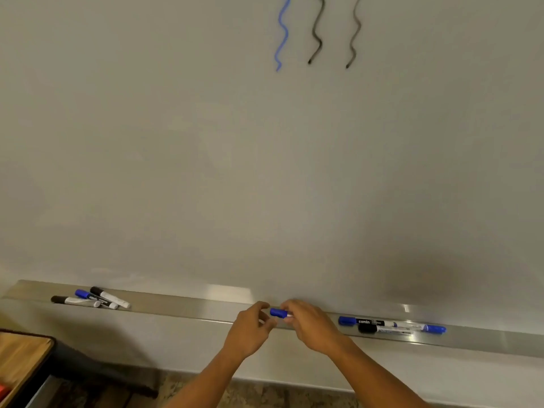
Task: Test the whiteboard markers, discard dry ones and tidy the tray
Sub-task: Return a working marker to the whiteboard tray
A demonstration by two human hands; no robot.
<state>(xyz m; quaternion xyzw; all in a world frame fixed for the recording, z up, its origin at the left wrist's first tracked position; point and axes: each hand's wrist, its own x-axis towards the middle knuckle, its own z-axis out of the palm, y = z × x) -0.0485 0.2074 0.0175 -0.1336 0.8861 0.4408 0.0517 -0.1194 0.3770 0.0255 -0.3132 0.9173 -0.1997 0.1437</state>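
head: tray (188, 305) holds marker clusters left (89, 298), right (391, 325).

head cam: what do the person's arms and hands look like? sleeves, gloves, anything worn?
Both forearms come in bare from the bottom edge: no sleeves in view. The left hand and right hand are bare too, with no gloves. No watch, bracelet or wristband shows on either wrist. The frame is too soft to tell whether the fingers carry rings. No markings or tattoos can be made out.
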